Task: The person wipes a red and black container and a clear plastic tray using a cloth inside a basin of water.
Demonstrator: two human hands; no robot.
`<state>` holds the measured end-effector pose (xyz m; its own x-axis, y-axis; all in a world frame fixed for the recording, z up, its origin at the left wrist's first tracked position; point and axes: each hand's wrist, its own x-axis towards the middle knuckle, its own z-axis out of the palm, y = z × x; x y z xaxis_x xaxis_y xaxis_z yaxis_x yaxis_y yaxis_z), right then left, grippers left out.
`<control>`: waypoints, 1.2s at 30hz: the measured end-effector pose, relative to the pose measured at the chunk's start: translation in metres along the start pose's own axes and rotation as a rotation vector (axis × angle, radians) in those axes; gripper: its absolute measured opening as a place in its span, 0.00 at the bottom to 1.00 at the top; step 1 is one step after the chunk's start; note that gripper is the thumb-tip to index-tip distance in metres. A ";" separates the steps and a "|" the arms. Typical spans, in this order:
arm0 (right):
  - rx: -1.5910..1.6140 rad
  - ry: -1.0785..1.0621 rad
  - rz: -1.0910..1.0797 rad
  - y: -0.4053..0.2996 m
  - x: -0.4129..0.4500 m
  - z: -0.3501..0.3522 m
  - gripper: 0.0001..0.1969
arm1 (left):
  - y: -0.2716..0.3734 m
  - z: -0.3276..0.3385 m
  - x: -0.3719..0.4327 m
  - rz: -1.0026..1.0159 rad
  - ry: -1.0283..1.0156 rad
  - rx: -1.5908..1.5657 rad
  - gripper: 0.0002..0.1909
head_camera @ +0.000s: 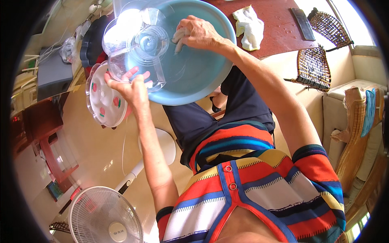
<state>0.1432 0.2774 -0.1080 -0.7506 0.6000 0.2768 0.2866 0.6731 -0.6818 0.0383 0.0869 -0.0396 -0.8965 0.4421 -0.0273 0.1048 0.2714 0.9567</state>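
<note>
A clear plastic compartment tray (158, 71), round with lobed edges and a circular centre well, is held tilted over the left part of a light blue plastic basin (194, 91). My left hand (130, 85) grips the tray's near edge, fingers showing through the clear plastic. Over the basin, my right hand (199, 33) clutches a wet, pale cloth (180, 41) that hangs from its fingers, to the right of the tray. Water (194, 68) appears to lie in the basin. Strong glare hides part of the tray's upper left.
A folded white cloth (249, 29) and a smartphone (303, 24) lie on the wet red tabletop (273, 36). Left of the basin sits a lobed lid with rose prints (103, 97). A standing fan (106, 215) is at lower left, woven chairs (314, 68) at right.
</note>
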 end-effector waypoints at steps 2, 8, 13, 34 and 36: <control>0.062 0.046 0.008 0.002 0.001 -0.003 0.16 | 0.008 -0.013 0.008 -0.009 -0.063 -0.014 0.47; 0.433 0.195 0.154 0.002 0.008 -0.009 0.21 | 0.019 -0.030 0.018 -0.018 -0.186 0.157 0.43; 0.243 0.140 0.028 0.012 0.011 0.008 0.20 | 0.023 -0.021 0.042 -0.091 -0.343 0.164 0.40; -0.134 -0.182 0.003 0.025 0.002 0.037 0.19 | -0.045 0.021 -0.056 0.190 0.010 -0.071 0.52; -0.160 -0.175 0.009 0.021 0.001 0.036 0.20 | -0.042 0.026 -0.055 0.196 0.070 -0.008 0.50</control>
<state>0.1272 0.2768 -0.1465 -0.8354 0.5315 0.1401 0.3738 0.7363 -0.5641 0.0947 0.0730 -0.0857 -0.8869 0.4256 0.1794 0.2770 0.1793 0.9440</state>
